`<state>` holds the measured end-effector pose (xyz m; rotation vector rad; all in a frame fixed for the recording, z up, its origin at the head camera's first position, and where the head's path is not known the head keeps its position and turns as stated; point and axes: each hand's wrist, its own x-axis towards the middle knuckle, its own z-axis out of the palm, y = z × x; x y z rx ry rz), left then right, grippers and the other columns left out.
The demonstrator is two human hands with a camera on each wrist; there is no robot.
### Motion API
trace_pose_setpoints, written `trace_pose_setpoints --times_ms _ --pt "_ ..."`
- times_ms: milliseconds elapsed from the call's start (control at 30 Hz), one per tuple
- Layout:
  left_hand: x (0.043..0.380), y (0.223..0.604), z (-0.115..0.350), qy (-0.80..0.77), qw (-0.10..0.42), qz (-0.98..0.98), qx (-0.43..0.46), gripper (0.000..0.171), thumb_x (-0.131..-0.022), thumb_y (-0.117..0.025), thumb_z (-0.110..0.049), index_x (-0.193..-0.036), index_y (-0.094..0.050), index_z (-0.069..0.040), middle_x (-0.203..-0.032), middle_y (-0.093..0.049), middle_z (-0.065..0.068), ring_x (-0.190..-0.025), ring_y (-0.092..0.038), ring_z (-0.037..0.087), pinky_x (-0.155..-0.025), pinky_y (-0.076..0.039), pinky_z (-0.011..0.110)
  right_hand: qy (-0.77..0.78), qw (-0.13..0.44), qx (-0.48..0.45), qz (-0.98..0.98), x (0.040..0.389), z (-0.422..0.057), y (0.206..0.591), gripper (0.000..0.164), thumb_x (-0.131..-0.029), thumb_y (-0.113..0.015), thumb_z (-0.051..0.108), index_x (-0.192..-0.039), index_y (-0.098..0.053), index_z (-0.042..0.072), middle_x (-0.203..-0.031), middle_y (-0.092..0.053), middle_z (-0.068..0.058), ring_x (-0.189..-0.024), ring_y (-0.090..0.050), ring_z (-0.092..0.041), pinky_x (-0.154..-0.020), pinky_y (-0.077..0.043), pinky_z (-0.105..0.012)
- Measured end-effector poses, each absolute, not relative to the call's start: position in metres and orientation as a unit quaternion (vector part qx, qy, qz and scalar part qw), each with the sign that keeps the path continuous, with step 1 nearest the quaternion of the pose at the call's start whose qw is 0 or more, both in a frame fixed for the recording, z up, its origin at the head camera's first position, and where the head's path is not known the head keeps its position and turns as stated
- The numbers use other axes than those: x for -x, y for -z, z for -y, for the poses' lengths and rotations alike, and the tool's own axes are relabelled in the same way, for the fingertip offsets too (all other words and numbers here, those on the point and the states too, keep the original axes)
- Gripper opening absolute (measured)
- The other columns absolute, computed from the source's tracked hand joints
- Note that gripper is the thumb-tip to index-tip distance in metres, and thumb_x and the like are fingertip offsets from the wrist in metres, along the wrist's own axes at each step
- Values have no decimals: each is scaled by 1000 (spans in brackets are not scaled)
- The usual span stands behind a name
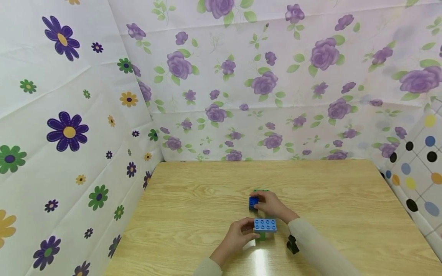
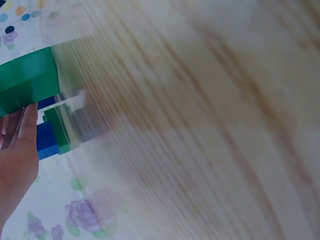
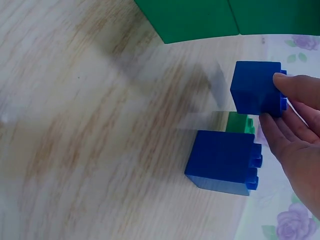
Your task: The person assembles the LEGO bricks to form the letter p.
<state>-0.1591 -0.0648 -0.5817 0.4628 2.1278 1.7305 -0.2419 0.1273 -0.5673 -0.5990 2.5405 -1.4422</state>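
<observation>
My left hand (image 1: 238, 234) grips the side of a stack: a light blue brick (image 1: 265, 225) with studs on top of green bricks (image 2: 35, 75). My right hand (image 1: 272, 205) pinches a small dark blue brick (image 3: 256, 87) by its studded end, thumb on one side and fingers on the other. In the right wrist view the pinched brick is apart from a second blue brick (image 3: 220, 157), which stands on the table. Behind that one, a green brick (image 3: 237, 122) is partly hidden.
A wood-grain table (image 1: 193, 191) lies under everything. Beside the right sleeve is a black object (image 1: 292, 244), its kind unclear. Flower-patterned cloth (image 1: 241, 96) hangs behind the table and at the left, with a dotted cloth (image 1: 421, 172) at the right.
</observation>
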Motion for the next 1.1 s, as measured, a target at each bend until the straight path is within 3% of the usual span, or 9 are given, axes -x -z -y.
trace_pose_setpoints --times_ms 533,1100 --pt "161 582 65 -619 176 -749 -159 39 -84 -73 -2 -121 -62 -6 -115 -65 5 -111 -61 19 -94 -51 25 497 77 211 -838 235 -138 543 35 -90 -67 3 -124 -60 -1 -125 -59 -22 -113 -58 -38 -96 -50 -50" --pt "162 585 65 -626 190 -740 -155 38 -84 -72 -4 -121 -63 -11 -114 -65 0 -110 -60 15 -94 -51 24 541 80 229 -805 223 -156 530 38 -91 -67 10 -127 -59 1 -126 -58 -18 -114 -58 -35 -94 -53 -40"
